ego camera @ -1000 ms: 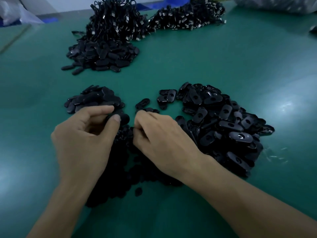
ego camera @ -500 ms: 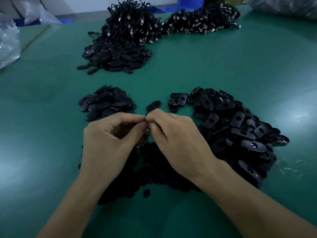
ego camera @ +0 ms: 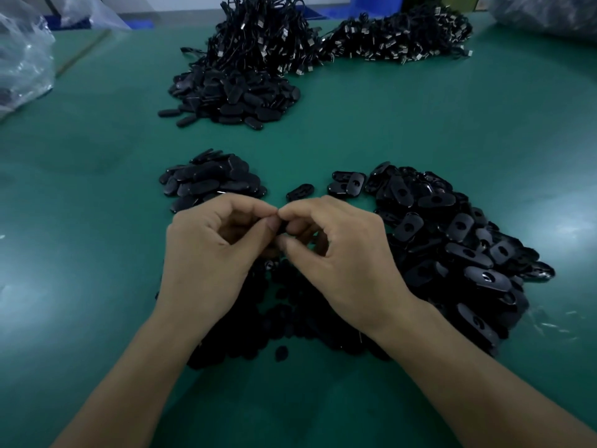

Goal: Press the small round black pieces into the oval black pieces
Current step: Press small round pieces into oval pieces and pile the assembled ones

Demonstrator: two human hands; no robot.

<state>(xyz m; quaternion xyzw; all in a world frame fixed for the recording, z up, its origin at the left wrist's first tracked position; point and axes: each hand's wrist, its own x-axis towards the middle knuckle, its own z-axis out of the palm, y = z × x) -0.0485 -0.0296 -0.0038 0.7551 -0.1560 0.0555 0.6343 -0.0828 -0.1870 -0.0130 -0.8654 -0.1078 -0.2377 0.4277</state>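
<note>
Left hand (ego camera: 210,253) and right hand (ego camera: 342,253) meet at centre above the green table mat (ego camera: 420,130), all fingers curled. Thumb and forefinger tips of both hands touch and pinch one small black plastic piece (ego camera: 284,226) between them. It is mostly hidden by the fingers, so cannot tell if oval or round, or whether anything is seated in it. Under and just behind the wrists is a dark heap of small round black pieces (ego camera: 290,318), with one stray round piece (ego camera: 281,353) at its near edge. Right of the right hand, touching its side, is a big pile of oval black pieces with holes (ego camera: 452,240). Beyond the left hand's knuckles is a smaller pile of smooth oval black pieces (ego camera: 210,182). A single oval piece (ego camera: 300,192) lies between the two piles, just past the fingertips. Far back is another heap of oval black pieces (ego camera: 232,95), with bundles of black cables with metal plugs (ego camera: 268,37) behind it. Clear plastic bag (ego camera: 22,59) at far left.
</note>
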